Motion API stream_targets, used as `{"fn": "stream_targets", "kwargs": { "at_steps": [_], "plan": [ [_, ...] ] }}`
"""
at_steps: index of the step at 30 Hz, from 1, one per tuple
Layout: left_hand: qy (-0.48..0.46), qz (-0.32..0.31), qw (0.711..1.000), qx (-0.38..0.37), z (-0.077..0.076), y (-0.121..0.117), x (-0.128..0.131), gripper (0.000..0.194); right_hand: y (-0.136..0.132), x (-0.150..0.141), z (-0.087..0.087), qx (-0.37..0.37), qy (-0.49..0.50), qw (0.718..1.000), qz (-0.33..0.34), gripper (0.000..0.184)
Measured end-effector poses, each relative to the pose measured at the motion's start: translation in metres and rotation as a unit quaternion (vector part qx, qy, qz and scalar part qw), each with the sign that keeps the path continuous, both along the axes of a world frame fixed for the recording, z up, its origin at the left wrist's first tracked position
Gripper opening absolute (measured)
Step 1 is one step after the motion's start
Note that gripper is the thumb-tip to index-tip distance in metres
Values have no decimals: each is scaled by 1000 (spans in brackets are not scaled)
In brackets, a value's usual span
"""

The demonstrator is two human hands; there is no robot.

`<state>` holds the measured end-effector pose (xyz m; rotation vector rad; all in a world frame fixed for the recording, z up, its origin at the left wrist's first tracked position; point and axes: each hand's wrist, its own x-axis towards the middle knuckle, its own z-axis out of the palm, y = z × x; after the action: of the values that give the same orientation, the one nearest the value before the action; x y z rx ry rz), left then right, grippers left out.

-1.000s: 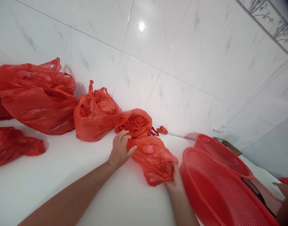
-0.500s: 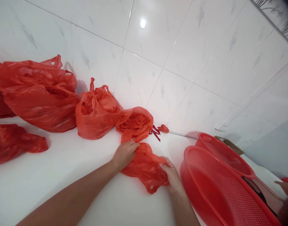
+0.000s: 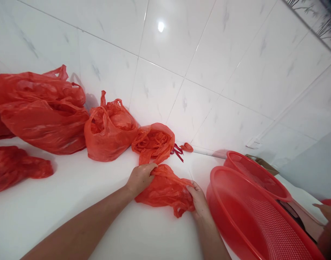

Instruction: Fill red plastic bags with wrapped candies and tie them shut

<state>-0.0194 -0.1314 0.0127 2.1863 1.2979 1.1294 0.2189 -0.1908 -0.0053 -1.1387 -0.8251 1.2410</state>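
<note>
A thin red plastic bag [image 3: 165, 189] is stretched between my two hands above the white tabletop [image 3: 119, 231]. My left hand [image 3: 140, 178] pinches its upper left edge, fingers closed. On the other side my right hand [image 3: 198, 196] grips the right end, thumb on top. A loose handle loop of the bag hangs at the lower right. Just behind, a red bag stuffed with crumpled red bags [image 3: 154, 141] stands against the wall, one piece trailing from it toward my left hand.
A filled red bag [image 3: 109, 131] and a larger one [image 3: 43, 112] line the wall at left; another bag [image 3: 16, 168] lies nearer. Red ribbon [image 3: 178, 153] lies by the wall. Two red plastic baskets [image 3: 235, 213] stand right. Another person's hand [image 3: 326, 212] shows at the right edge.
The held bag has been drawn out a little wider and flatter between my hands, its lower edge rising. My left hand has shifted slightly left. The whole view has moved slightly.
</note>
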Motion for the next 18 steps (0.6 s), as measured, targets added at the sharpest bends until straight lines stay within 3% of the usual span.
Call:
{"fn": "stream_targets", "kwargs": {
  "at_steps": [5, 9, 13, 16, 18],
  "plan": [
    [-91, -14, 995, -47, 0, -3, 0, 30, 0, 0, 0, -8, -3, 1000, -6, 26],
    [-208, -27, 970, -121, 3, 0, 2, 18, 0, 4, 4, 6, -45, 999, 12, 29],
    [-346, -41, 910, -223, 7, 12, 0, 9, 2, 12, 3, 27, -208, 977, -40, 38],
    [-414, -69, 858, -296, 9, 18, -5, 12, 2, 13, 5, 19, -325, 938, -119, 38],
    [-447, -84, 827, -331, 8, 17, -7, 16, 0, 8, 10, 72, -399, 900, -159, 42]
  ]
}}
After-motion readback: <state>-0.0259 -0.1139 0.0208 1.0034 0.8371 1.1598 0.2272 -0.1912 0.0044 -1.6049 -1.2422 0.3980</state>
